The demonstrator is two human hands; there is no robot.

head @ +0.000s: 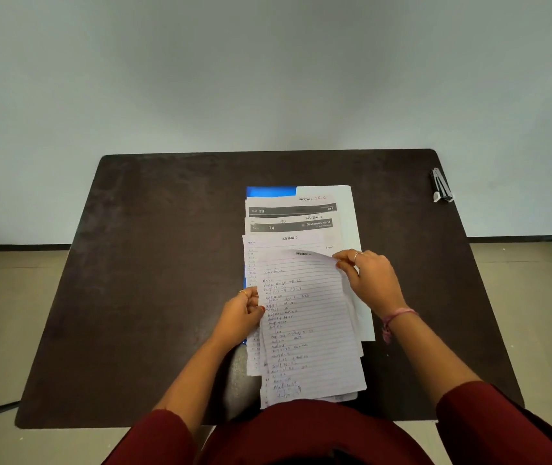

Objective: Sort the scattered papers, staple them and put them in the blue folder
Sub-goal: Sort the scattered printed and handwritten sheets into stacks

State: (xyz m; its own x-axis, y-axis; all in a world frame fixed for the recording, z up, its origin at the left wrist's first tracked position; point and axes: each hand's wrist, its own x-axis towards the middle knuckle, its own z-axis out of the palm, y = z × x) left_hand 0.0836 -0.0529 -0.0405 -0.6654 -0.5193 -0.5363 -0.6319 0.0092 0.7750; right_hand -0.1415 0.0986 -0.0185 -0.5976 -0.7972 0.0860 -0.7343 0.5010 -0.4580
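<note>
A pile of papers lies fanned out in the middle of the dark table. On top is a lined handwritten sheet. Printed sheets headed with section labels show behind it. My left hand pinches the lined sheet's left edge. The fingers of my right hand pinch its top right corner, which curls upward. The blue folder lies under the pile, with only its far left corner and a thin left strip visible. A stapler sits at the table's far right edge.
A blank white sheet sticks out at the right side of the pile. The table stands against a pale wall. The papers' near ends hang over the table's front edge, by my red clothing.
</note>
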